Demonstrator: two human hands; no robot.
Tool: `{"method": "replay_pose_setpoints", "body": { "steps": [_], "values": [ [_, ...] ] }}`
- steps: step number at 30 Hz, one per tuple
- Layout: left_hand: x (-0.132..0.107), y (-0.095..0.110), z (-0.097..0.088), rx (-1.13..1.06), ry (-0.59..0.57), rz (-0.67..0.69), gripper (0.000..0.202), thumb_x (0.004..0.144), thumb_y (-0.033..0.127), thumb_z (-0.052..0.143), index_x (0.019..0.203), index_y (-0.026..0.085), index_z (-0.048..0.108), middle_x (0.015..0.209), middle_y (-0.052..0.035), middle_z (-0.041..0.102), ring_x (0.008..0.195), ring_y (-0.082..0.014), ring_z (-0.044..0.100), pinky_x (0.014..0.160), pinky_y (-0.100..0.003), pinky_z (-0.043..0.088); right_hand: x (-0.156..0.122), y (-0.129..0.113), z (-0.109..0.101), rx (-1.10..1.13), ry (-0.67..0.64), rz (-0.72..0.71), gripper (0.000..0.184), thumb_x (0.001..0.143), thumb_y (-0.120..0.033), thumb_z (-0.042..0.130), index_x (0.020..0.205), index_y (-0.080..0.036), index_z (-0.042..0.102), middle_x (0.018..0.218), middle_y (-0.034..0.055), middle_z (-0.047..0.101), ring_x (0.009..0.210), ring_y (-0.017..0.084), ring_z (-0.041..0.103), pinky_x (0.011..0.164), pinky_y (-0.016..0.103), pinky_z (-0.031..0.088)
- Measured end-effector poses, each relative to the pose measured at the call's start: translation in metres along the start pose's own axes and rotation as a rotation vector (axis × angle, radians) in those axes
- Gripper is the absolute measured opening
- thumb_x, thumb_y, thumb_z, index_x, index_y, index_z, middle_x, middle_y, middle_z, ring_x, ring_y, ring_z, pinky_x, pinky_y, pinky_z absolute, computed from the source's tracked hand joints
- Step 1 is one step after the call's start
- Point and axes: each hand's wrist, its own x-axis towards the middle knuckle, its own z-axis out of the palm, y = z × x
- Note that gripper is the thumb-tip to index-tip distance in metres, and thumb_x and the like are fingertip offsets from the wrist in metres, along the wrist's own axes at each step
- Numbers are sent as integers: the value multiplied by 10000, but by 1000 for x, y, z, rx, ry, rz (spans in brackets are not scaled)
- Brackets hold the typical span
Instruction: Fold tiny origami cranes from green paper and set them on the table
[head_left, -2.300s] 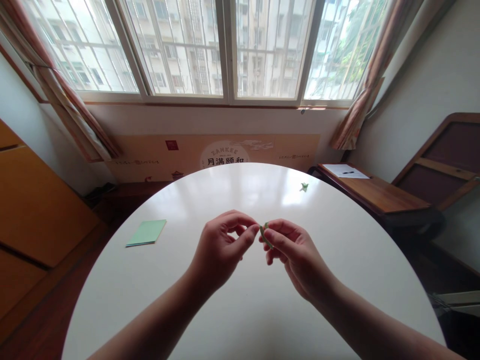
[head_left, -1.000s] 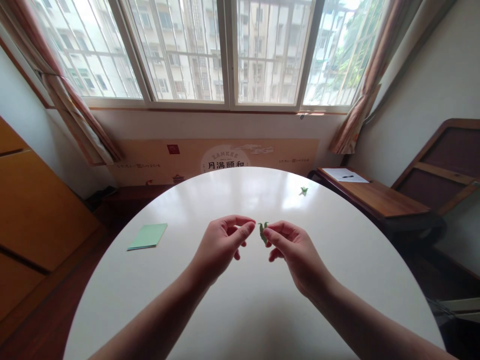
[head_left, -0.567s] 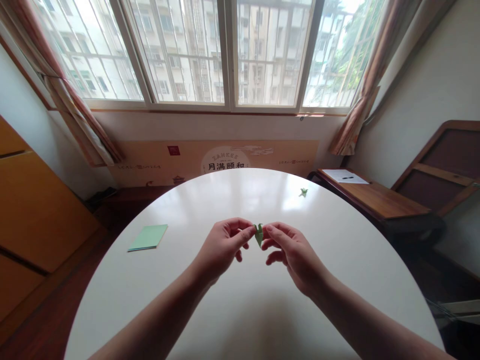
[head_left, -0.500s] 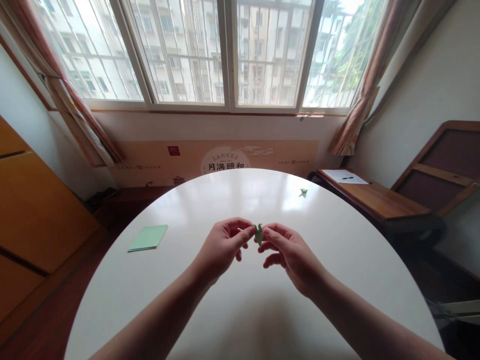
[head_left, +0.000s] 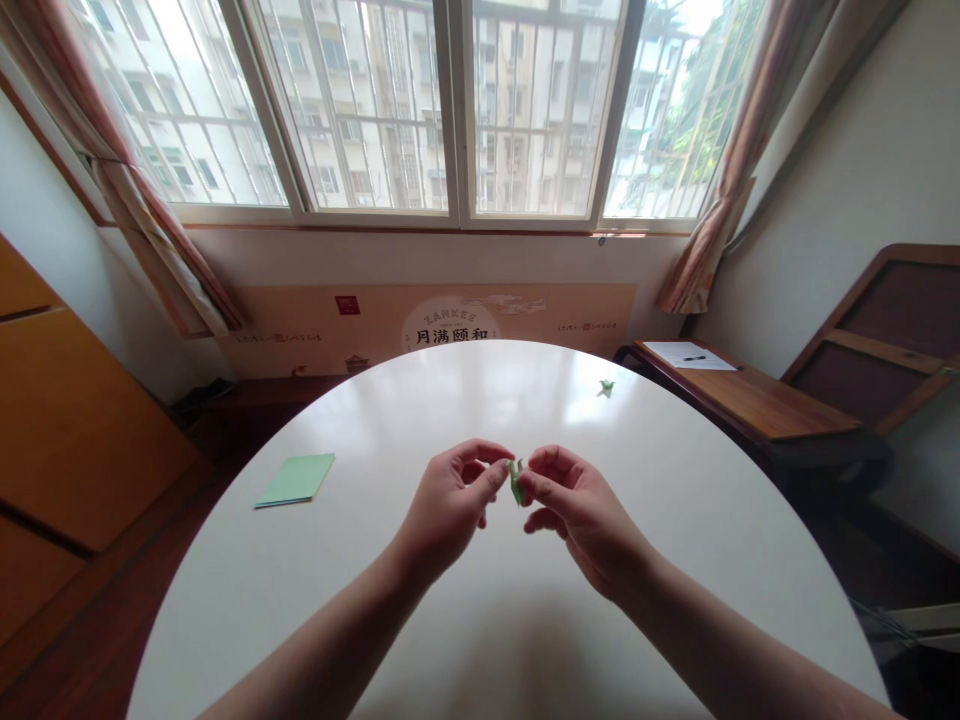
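Note:
A small green folded paper crane (head_left: 516,484) is held up over the table between my two hands. My left hand (head_left: 457,497) pinches its left side between thumb and forefinger. From the other side, my right hand (head_left: 568,492) has its thumb and fingertips closed on the right part of the paper. Its narrow points stick up, and the fingers cover some of its folds. Another small green folded paper crane (head_left: 606,387) rests on the table toward the far right. A stack of square green paper (head_left: 295,480) lies flat to the left of my hands.
The white round table (head_left: 495,620) spreads under my arms. Behind its right side stands a wooden bench (head_left: 787,398) with a sheet of paper (head_left: 682,355) and a pen (head_left: 694,358) on it. A barred window (head_left: 532,110) and a printed banner (head_left: 300,305) are beyond the table.
The held crane has turned, showing a narrower side now. My right thumb and fingers have shifted slightly, with the thumb lower over the paper. The stack and the other crane have not moved.

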Motion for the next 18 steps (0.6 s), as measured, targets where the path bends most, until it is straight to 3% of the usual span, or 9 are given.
{"method": "replay_pose_setpoints", "body": {
  "steps": [2, 7, 13, 18],
  "values": [
    [0, 2, -1, -6, 26, 1, 252, 854, 382, 652, 871, 134, 696, 606, 15, 577, 471, -92, 474, 397, -193, 410, 2, 0, -3, -45, 44, -51, 325, 721, -362, 855, 948, -214, 676, 795, -3, 688, 732, 154, 619, 562, 244, 507],
    [1, 3, -5, 51, -41, 15, 323, 806, 421, 720, 920, 119, 709, 623, 3, 588, 524, -111, 513, 403, -195, 441, 5, 3, -8, -207, 55, -178, 382, 736, -386, 841, 1039, -194, 711, 846, 52, 732, 786, 197, 653, 584, 275, 525],
    [2, 4, -10, 158, -60, 73, 212, 822, 342, 699, 841, 134, 729, 735, -41, 668, 569, -115, 539, 408, -188, 441, 5, 2, -9, -362, 19, -227, 276, 759, -410, 813, 921, -196, 747, 896, 72, 732, 811, 214, 650, 581, 290, 536],
    [1, 6, -14, 254, -90, 143, 167, 821, 301, 702, 810, 139, 745, 806, -61, 694, 638, -134, 584, 437, -188, 450, 5, -5, -10, -521, -20, -271, 244, 804, -423, 764, 837, -183, 741, 795, 57, 709, 736, 188, 623, 604, 300, 520]
  ]
}}
